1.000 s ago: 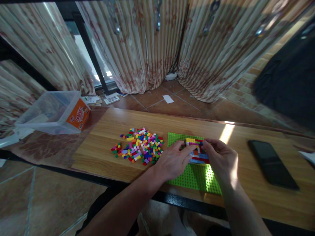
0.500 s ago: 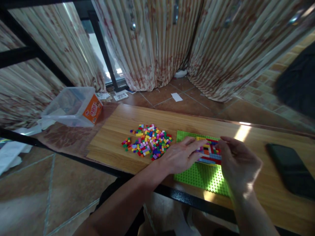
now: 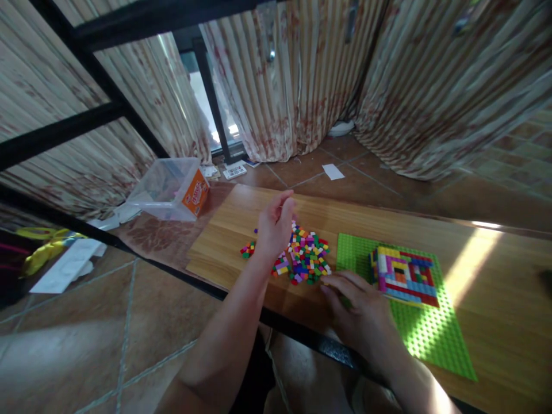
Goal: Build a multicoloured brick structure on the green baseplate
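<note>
A pile of small coloured bricks [image 3: 304,257] lies on the wooden table [image 3: 495,299]. My left hand [image 3: 273,223] hovers over the pile's left part, fingers loosely curled, and nothing shows in it. My right hand [image 3: 360,313] rests flat near the table's front edge, fingers spread toward the pile's right side and over the left corner of the green baseplate [image 3: 426,336]. A flat multicoloured brick build [image 3: 405,274] stands on the baseplate, apart from both hands.
A clear plastic box with an orange label [image 3: 172,188] sits at the table's far left on a patterned cloth. Striped curtains hang behind. Papers lie on the tiled floor. A dark metal bar runs along the table's front edge.
Both hands left the brick build. My left hand moved left over the loose bricks and my right hand drew back to the baseplate's left corner. The view swung left, so the phone is out of sight.
</note>
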Demonstrator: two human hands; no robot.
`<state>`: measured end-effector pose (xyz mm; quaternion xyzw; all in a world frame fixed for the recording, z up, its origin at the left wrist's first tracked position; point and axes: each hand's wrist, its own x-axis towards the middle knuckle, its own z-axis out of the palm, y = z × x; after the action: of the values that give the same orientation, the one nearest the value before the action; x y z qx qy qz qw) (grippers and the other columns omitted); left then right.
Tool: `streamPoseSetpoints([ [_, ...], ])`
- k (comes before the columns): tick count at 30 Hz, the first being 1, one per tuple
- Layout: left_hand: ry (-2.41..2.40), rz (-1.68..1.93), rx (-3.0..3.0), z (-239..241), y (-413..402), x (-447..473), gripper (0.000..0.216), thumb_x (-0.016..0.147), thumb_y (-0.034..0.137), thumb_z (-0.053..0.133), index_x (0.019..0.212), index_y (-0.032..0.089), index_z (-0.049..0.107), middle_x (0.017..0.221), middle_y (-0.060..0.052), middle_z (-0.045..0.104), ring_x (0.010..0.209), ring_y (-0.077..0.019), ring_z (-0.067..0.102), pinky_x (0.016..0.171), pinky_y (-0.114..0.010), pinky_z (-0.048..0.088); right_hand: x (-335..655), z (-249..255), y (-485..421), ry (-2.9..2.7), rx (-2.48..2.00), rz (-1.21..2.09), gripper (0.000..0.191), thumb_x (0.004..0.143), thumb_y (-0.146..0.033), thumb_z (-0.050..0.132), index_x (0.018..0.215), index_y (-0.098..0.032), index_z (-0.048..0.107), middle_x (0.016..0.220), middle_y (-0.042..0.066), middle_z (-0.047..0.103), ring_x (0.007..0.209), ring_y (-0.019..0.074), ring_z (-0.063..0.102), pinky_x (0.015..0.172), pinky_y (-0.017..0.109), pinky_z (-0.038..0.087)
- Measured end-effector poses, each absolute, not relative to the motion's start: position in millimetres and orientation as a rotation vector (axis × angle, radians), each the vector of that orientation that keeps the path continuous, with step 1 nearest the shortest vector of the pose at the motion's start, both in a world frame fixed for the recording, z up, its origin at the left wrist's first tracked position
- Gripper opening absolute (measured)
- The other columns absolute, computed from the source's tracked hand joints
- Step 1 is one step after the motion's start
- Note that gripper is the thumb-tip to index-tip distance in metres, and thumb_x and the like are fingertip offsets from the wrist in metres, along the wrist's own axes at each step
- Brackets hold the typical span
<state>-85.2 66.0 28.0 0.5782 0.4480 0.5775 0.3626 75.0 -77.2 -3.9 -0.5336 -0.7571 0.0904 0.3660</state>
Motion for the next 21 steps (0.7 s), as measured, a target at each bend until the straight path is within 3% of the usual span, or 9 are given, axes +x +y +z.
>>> streamPoseSetpoints([
  [13, 1.179, 1.611, 1.199, 39, 71, -103, 0.018, 0.088, 0.026, 0.058, 0.098, 0.015, 0.069, 0.082, -0.003, 0.069, 0.062, -0.0081, 0.062, 0.060, -0.020, 0.052, 27, -17, -52, -2.095, -1.398, 0.100, 0.029, 0.089, -0.021, 0.057, 0.116, -0.019, 0.068, 0.119, 0.012, 0.062, 0.106, 0.0253, 0.055, 0.089, 0.042, 0.050],
  [21, 1.175, 1.567, 1.156, 35, 73, -107, 0.016, 0.082, 0.022, 0.062, 0.095, 0.016, 0.069, 0.079, -0.002, 0.069, 0.060, -0.0076, 0.061, 0.060, -0.019, 0.052, 11, -16, -42, -2.149, -1.456, 0.103, 0.024, 0.091, -0.027, 0.054, 0.108, -0.026, 0.071, 0.123, 0.010, 0.060, 0.109, 0.0273, 0.051, 0.088, 0.044, 0.045],
])
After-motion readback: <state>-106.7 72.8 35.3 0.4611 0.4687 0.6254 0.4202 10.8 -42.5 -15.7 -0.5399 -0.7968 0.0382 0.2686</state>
